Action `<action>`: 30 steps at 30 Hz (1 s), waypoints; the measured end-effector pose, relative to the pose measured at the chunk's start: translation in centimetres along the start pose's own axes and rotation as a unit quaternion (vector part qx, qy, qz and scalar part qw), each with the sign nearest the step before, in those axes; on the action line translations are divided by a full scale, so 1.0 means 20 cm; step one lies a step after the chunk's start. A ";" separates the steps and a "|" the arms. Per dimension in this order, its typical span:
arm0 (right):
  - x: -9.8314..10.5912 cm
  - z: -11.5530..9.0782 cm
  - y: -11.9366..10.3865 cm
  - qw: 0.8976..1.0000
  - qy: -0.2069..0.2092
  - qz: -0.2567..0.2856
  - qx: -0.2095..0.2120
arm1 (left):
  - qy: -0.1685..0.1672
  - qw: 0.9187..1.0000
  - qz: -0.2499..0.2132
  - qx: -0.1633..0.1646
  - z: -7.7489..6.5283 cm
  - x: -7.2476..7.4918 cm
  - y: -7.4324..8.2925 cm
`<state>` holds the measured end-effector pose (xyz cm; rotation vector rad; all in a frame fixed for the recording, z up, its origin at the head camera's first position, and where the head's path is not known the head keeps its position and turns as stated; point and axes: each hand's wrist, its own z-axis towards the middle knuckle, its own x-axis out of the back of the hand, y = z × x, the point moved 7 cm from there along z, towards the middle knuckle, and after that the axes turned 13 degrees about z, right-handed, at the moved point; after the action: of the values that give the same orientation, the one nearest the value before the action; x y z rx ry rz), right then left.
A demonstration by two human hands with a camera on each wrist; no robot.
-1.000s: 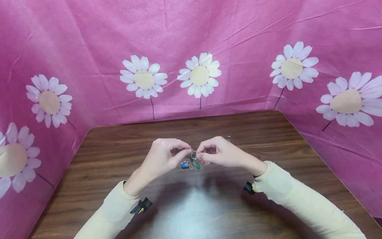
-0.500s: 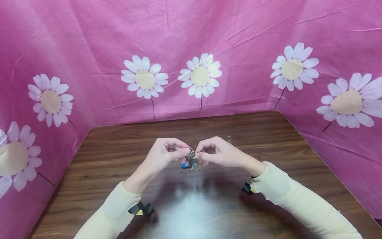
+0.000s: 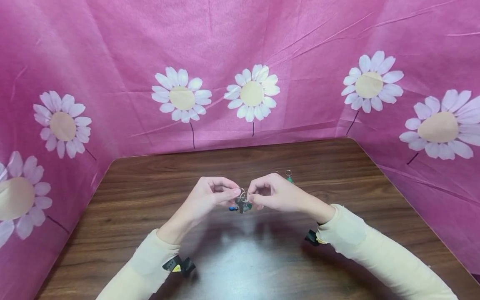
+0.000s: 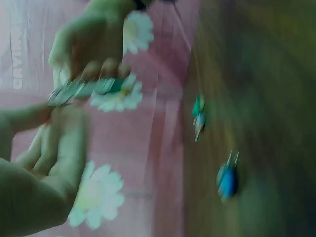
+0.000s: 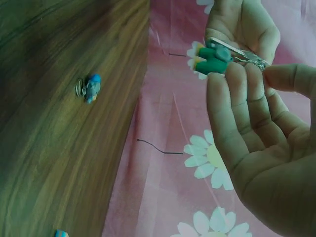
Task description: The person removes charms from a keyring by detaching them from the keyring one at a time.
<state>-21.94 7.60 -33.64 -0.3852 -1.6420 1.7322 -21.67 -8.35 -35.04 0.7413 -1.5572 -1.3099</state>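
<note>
Between both hands, above the table, two small metal rings (image 3: pixel 244 196) overlap in the head view. My left hand (image 3: pixel 210 196) pinches the ring on its side between thumb and forefinger. My right hand (image 3: pixel 279 193) pinches the keychain's ring from the other side the same way, its other fingers bent loosely below. A metal key (image 5: pixel 224 44) and a green keychain charm (image 5: pixel 213 61) hang together from the rings. How the rings pass through each other is too small to tell. In the left wrist view the green charm (image 4: pixel 114 86) is blurred.
On the wooden table (image 3: pixel 240 266) lie a keychain with a blue charm (image 5: pixel 92 88) and another with a green charm (image 3: pixel 289 179), farther back behind my right hand. Pink cloth (image 3: pixel 300 116) with printed daisies walls off the table's far and side edges.
The rings have turned between my fingertips, and the key now hangs in front beside the green charm. Both hands stay nearly in place. More of the keychain behind my right hand shows.
</note>
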 end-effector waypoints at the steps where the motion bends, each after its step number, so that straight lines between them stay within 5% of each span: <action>1: 0.00 0.00 0.00 1.000 -0.005 -0.012 0.006 | -0.006 0.999 0.044 -0.014 0.00 0.00 0.01; 5: -0.01 -0.01 -0.01 0.998 -0.031 -0.048 0.031 | -0.010 0.973 0.203 -0.105 -0.02 0.01 0.06; 9: -0.01 -0.01 -0.01 0.997 -0.043 -0.057 0.034 | -0.006 0.959 0.236 -0.157 -0.04 0.00 0.10; 13: -0.01 -0.01 -0.02 0.998 -0.029 -0.055 0.029 | 0.004 0.970 0.206 -0.126 -0.04 0.00 0.10; 18: -0.01 -0.01 -0.03 0.998 -0.005 -0.060 0.035 | 0.009 0.995 0.089 -0.045 -0.03 -0.01 0.05; 22: -0.03 -0.01 -0.04 0.993 -0.004 -0.097 0.061 | 0.035 0.997 0.060 -0.024 -0.04 -0.02 0.03; 27: -0.15 -0.04 -0.06 0.972 -0.075 -0.189 0.120 | 0.073 0.997 0.030 -0.008 -0.02 0.04 0.03; 30: -0.17 -0.05 -0.06 0.970 -0.097 -0.189 0.120 | 0.074 0.997 0.014 -0.002 -0.01 0.07 0.02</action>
<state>-18.59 6.03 -33.49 0.2073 -1.4958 1.6835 -21.99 -9.58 -34.33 0.7935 -1.4404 -1.2106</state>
